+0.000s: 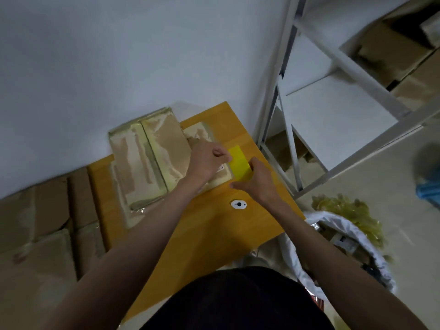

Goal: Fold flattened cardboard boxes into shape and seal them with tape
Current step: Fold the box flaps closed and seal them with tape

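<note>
Hands: left hand [209,160] and right hand [258,179] both pinch yellow tape strip [240,163] near worktop [214,234] right edge, beside taped cardboard boxes [147,158]; white bag [338,225] holds tape scraps.

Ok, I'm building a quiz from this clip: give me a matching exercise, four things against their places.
Things:
1. yellow tape strip
2. small white oval tag
3. white metal shelf rack
4. white bag of scraps

Places:
a. on the floor, right of the table
b. between both hands
c. against the wall, right of the table
d. on the bare wooden tabletop

Pairs: 1-b, 2-d, 3-c, 4-a
</note>
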A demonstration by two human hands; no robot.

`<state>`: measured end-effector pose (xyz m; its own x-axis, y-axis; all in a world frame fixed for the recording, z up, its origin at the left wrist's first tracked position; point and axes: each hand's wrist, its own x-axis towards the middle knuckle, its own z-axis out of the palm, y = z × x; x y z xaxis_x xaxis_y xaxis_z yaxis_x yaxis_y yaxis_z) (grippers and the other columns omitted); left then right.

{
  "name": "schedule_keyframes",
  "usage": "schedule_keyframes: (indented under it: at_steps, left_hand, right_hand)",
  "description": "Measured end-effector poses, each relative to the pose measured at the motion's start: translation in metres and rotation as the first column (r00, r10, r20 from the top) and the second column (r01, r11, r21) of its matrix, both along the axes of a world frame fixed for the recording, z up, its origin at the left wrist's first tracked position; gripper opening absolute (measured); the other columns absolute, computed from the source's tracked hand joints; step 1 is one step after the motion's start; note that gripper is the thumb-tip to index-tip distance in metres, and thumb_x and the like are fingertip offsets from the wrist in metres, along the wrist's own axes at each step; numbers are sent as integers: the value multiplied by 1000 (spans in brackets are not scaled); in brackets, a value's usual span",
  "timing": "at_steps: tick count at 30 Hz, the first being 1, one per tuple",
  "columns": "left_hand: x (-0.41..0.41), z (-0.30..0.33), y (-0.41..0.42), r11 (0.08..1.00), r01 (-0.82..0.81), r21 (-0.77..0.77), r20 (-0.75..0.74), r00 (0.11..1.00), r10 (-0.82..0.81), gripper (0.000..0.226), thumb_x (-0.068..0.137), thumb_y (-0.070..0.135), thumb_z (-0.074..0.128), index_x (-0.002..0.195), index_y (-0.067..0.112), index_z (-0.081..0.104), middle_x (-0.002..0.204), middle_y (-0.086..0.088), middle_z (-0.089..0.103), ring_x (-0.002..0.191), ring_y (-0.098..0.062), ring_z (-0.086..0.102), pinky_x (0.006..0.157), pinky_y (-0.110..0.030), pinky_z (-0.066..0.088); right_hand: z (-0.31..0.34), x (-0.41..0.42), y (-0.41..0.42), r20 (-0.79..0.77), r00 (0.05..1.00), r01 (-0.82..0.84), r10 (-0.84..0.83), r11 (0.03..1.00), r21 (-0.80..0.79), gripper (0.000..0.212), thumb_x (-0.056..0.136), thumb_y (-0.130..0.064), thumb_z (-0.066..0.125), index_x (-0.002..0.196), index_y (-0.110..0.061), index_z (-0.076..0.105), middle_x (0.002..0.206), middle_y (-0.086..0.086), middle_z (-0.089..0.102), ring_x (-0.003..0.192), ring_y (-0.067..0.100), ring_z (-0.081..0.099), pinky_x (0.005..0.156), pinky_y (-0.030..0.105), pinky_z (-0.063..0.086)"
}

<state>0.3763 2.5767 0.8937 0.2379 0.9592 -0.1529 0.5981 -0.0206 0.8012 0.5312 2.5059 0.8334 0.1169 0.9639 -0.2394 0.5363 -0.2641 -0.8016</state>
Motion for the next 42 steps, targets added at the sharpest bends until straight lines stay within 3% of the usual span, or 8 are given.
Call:
schedule_keyframes:
  at_steps: [6,12,16,23,30,34,38,42]
  left_hand:
    - [-4,11,-16,994,-10,105,-55,998,16,11,84,8,77,75,14,77,77,3,70,69,1,61,73,-21,51]
    - [-1,17,-33,978,73,195,-181,983,-37,9,85,8,74,76,7,72,87,0,64,84,-16,60,82,-38,51]
    - [8,25,-45,967,107,233,-185,981,-64,10,88,8,72,79,5,69,83,1,63,82,-16,59,79,-38,50]
    - [16,35,-41,993,24,111,-148,989,-7,11,89,11,72,93,5,65,77,4,61,78,-16,61,71,-30,46]
    - [17,25,-27,1000,-10,-22,-175,984,6,17,87,16,75,85,8,60,58,8,47,54,-4,41,48,-12,31]
    - [23,9,-27,994,-38,-103,-195,981,17,19,85,21,78,85,4,69,83,-1,65,81,-16,61,66,-19,42]
    - [37,-13,-32,987,-34,-156,-277,961,-10,19,86,28,77,88,12,67,105,-6,68,100,-19,62,77,-28,41]
    - [44,-39,-38,966,57,-253,-375,915,-152,57,89,41,71,130,10,46,128,-13,58,117,-30,55,81,-35,43]
  right_hand:
    - [16,3,-17,-344,936,-96,79,995,-33,33,90,-44,69,102,-17,53,92,9,57,72,10,51,63,29,45]
    - [21,2,-23,-326,945,-53,33,997,-52,25,98,-34,59,115,-17,50,99,3,60,89,24,61,69,39,51]
    - [22,3,-21,-338,941,31,-29,1000,0,46,98,-24,60,137,-22,35,78,3,50,60,1,50,53,26,44]
    - [22,14,-20,-367,929,-12,48,995,101,14,97,-14,56,101,-23,45,80,-15,46,65,4,39,62,28,36]
    - [24,25,-33,-429,896,-96,120,992,76,13,99,-13,54,107,-17,44,95,-4,51,69,-4,49,59,17,45]
    - [24,31,-41,-390,907,-142,156,988,66,18,99,-14,56,109,-19,43,97,3,53,74,5,52,62,24,46]
    - [21,36,-46,-308,938,-147,159,987,60,21,98,-11,57,110,-16,42,103,15,56,92,39,54,74,53,47]
    - [5,46,-56,-246,958,-142,147,989,38,24,96,-7,58,110,-15,40,101,12,59,88,47,55,71,55,47]
